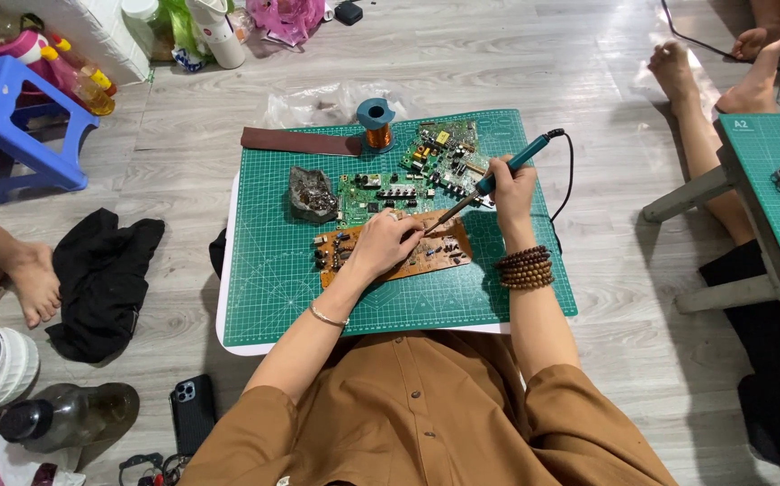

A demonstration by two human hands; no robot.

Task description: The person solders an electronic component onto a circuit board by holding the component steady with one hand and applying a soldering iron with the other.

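sitting at the middle of the frame is a low white table (224, 306) covered by a green cutting mat (273, 261) with a printed grid. lying on the mat just below centre is a brown circuit board (448, 247), a flat rectangle with its long axis running left to right and tilting slightly up toward the right. the left hand (381, 245) is resting on the middle of the board, fingers curled down and pressing it flat, closed on the board rather than lifting it. the right hand (511, 189) is gripping a teal-handled soldering iron (498, 178) like a pen, fingers wrapped shut around the handle. the iron is slanting from upper right down to lower left, its thin metal tip touching or almost touching the board just right of the left fingertips, so the working spot is lying between both hands, with the left hand nearer.

toward the upper centre, two green circuit boards (426, 166) crowded with small parts are lying behind the brown one. a spool of copper wire (376, 126) on a teal reel is standing at the mat's top edge, beside a flat brown leather strip (300, 141). a dark, lumpy, glossy wad (312, 193) is sitting left of the green boards. at lower left, a black phone (194, 414) is lying on the grey wood-look floor.
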